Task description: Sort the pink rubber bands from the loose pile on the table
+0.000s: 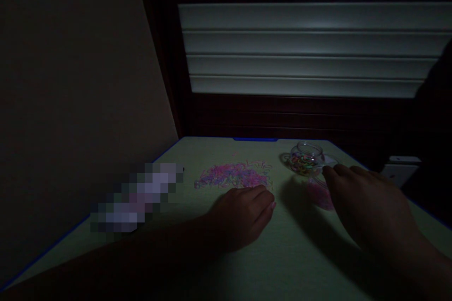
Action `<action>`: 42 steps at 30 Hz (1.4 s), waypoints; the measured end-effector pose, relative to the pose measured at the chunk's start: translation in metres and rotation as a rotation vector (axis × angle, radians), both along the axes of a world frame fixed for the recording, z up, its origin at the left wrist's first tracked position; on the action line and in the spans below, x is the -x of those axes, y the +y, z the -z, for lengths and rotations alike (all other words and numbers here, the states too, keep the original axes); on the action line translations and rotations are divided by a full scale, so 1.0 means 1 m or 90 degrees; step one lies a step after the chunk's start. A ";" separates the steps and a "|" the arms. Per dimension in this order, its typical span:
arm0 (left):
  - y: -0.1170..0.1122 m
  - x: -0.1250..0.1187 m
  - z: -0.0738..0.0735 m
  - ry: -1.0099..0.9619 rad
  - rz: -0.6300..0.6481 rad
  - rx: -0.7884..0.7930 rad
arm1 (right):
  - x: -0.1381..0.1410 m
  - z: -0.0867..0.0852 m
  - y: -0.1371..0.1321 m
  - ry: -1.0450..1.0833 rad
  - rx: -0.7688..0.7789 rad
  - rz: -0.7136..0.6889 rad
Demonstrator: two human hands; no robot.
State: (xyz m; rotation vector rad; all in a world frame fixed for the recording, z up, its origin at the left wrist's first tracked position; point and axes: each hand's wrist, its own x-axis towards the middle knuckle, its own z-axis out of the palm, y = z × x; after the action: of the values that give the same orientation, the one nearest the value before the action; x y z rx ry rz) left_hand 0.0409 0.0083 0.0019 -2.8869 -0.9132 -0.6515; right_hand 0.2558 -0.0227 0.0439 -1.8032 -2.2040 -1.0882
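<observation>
A loose pile of small pink, purple and pale rubber bands lies spread on the table. Just in front of it is my left hand, fingers curled together; whatever they may hold is hidden. My right hand hangs over a clear jar of pink bands, its fingers bent downward and closed. The back of that hand covers its fingertips and part of the jar, so I cannot tell what it holds. Behind this jar stands an open round glass jar with multicoloured bands inside.
The pale table has a blue edge and meets a dark wooden panel with light slats. A blurred-out long object lies at the left. Beyond the right edge is a white device. The light is dim.
</observation>
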 end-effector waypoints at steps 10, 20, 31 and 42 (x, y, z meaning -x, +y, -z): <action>0.000 0.000 0.001 0.009 -0.013 0.002 | 0.007 -0.003 -0.002 -0.015 0.012 -0.072; 0.004 -0.001 0.006 0.045 -0.024 -0.003 | 0.014 0.004 0.002 -0.011 0.077 -0.146; 0.006 -0.002 0.005 0.096 -0.030 0.011 | 0.015 0.005 0.004 -0.002 0.134 -0.128; 0.007 -0.002 0.003 0.205 -0.035 -0.043 | 0.014 0.008 0.006 0.006 0.111 -0.138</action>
State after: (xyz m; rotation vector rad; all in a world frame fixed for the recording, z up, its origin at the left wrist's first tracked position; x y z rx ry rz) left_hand 0.0426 0.0155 -0.0006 -2.7793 -0.8997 -0.1984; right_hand 0.2416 -0.0169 0.0364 -1.5748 -2.4860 -0.8668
